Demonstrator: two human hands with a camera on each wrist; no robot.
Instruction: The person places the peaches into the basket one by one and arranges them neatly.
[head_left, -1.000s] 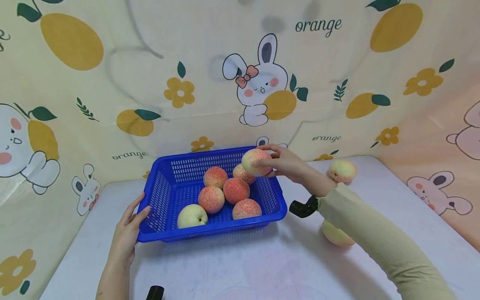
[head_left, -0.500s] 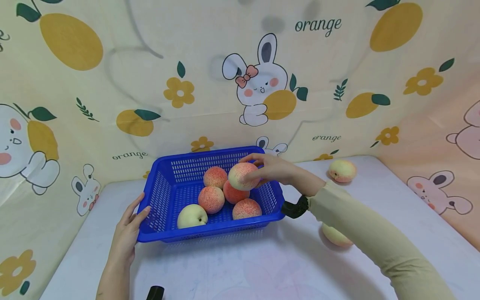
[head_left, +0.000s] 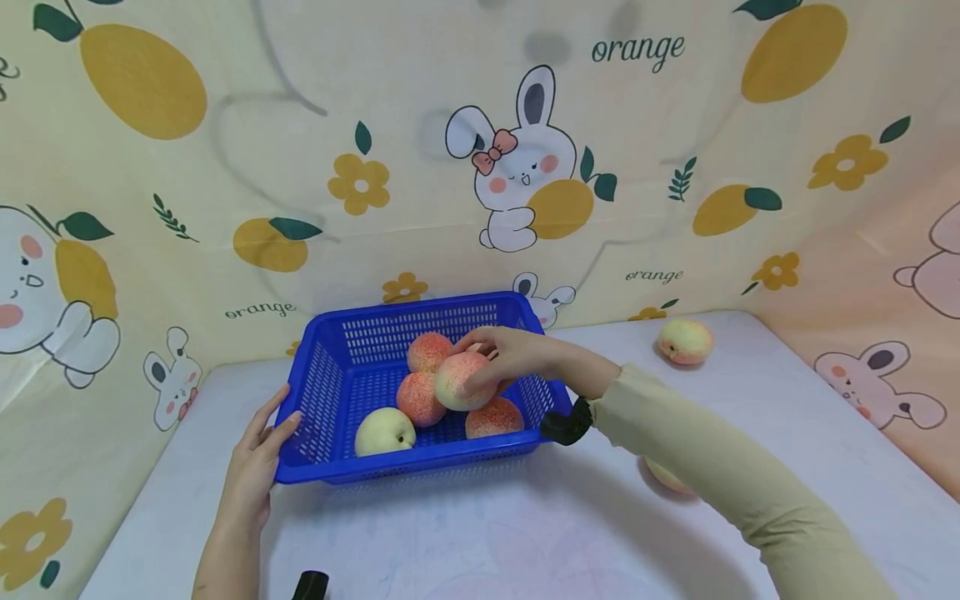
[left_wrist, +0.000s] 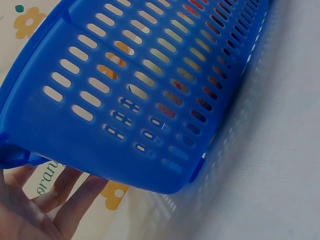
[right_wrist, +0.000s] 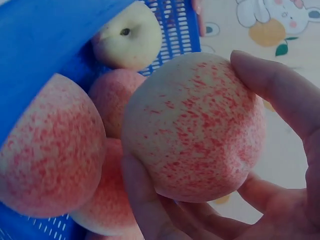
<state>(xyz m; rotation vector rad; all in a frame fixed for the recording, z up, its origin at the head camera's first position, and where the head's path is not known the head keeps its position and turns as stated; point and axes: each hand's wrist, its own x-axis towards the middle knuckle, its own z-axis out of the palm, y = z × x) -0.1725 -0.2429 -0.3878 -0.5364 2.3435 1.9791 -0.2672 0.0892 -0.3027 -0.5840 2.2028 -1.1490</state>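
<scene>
A blue slotted plastic basket (head_left: 337, 467) stands on the table with several peaches inside. My left hand (head_left: 253, 467) holds its left rim, the thumb over the edge; in the left wrist view the fingers (left_wrist: 75, 200) reach under the rim. With thumb and fingers my right hand (head_left: 513, 357) grips a pale, red-speckled peach (head_left: 461, 383) above the other fruit, and this peach (right_wrist: 195, 130) fills the middle of the right wrist view. Below it lie redder peaches, among them one at the front right (head_left: 495, 418). A pale yellow peach (head_left: 384, 433) sits at the front left.
Outside the basket, one peach (head_left: 686, 342) lies at the table's back right. Another peach (head_left: 667, 479) is partly hidden behind the right sleeve (head_left: 720, 467). A printed cloth backdrop (head_left: 420, 50) rises directly behind the white table (head_left: 420, 542).
My right hand has carried the peach leftward and lower, from the basket's back right corner to over its middle. The left hand and the basket have stayed put.
</scene>
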